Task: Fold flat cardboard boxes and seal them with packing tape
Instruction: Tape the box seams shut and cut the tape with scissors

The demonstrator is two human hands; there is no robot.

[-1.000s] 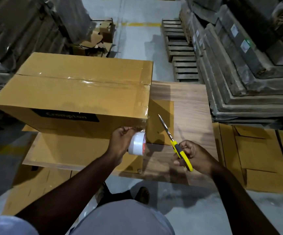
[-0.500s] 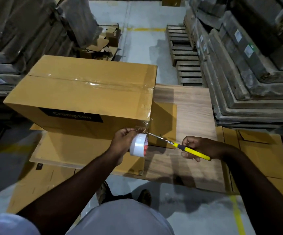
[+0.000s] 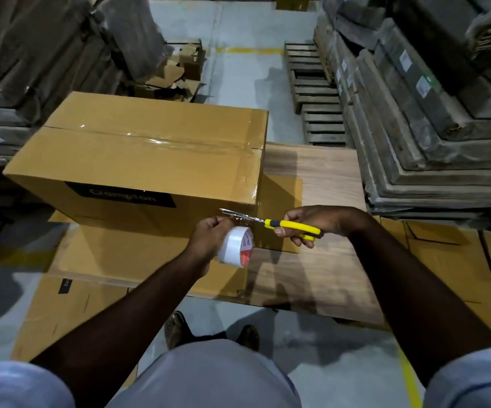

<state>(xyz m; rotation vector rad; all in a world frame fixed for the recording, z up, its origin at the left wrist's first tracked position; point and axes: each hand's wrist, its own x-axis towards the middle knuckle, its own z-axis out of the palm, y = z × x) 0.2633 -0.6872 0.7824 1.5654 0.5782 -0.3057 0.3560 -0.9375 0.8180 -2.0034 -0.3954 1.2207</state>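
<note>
My left hand (image 3: 209,240) grips the tape roll (image 3: 236,245) beside the taped cardboard box (image 3: 150,160) on the wooden board (image 3: 321,260). My right hand (image 3: 315,220) squeezes yellow scissors (image 3: 270,222). The tape looks thin, sticky and floppy, so I'd keep it pulled tight.

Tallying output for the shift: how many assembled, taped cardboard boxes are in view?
1: the brown taped cardboard box on the wooden board, ahead of both hands. More may be hidden off-frame.
</note>
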